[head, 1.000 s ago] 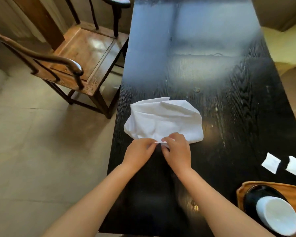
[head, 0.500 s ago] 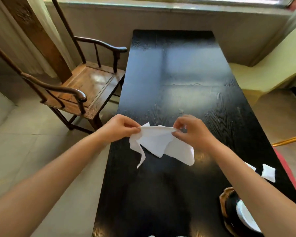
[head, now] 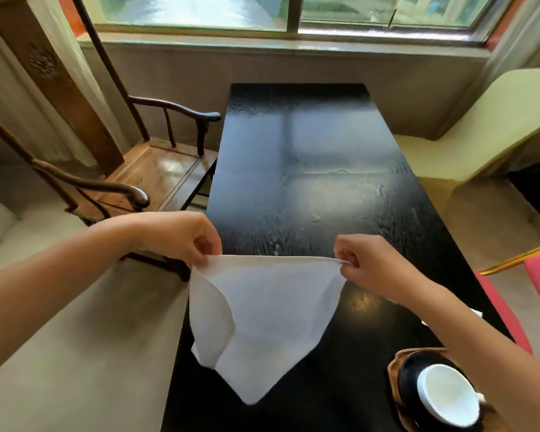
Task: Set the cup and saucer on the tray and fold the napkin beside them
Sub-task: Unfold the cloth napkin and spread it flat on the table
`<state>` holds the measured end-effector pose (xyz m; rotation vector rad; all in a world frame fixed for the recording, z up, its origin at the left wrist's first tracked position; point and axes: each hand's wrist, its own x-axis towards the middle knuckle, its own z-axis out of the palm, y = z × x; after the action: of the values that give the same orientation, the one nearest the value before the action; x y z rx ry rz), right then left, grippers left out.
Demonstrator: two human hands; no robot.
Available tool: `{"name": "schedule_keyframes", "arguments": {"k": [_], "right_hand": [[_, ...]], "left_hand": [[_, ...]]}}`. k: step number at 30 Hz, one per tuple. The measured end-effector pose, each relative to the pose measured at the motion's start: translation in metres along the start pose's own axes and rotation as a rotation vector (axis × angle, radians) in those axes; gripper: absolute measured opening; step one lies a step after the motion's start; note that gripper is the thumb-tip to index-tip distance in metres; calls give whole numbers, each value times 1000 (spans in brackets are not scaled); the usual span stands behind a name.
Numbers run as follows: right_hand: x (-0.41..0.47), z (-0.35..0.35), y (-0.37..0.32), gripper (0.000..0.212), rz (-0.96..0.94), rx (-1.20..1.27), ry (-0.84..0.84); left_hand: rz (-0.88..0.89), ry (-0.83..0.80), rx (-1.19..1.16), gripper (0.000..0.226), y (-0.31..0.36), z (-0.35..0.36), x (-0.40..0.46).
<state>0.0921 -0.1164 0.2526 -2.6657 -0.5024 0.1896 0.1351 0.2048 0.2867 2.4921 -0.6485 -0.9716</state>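
Your left hand (head: 181, 236) pinches one top corner of the white napkin (head: 268, 316) between thumb and fingertips, and your right hand (head: 371, 265) pinches the opposite top corner the same way, so the upper edge runs taut and nearly level between them. The cloth hangs open in the air above the near part of the black table (head: 309, 169), tapering to a point at the bottom, with its left side curled inward in a loose flap. Down at the lower right, the white cup (head: 446, 397) sits on the dark saucer (head: 410, 372), and both rest on the wooden tray (head: 393, 366), partly hidden behind your right forearm. The napkin is well apart from the tray and touches neither it nor the cup. A wooden armchair (head: 150, 173) stands just beside the table's left edge, and a pale covered chair (head: 480, 132) sits at its right
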Motion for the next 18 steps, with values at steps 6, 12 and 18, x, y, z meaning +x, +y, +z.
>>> {"name": "schedule_keyframes", "arguments": {"k": [6, 12, 18], "right_hand": [[24, -11, 14, 14, -13, -10, 21], [86, -67, 20, 17, 80, -153, 438], [94, -125, 7, 23, -28, -315, 879]], "left_hand": [[-225, 253, 287, 8, -36, 5, 24], [-195, 728, 209, 12, -29, -59, 40], [125, 1267, 337, 19, 2, -109, 9]]}}
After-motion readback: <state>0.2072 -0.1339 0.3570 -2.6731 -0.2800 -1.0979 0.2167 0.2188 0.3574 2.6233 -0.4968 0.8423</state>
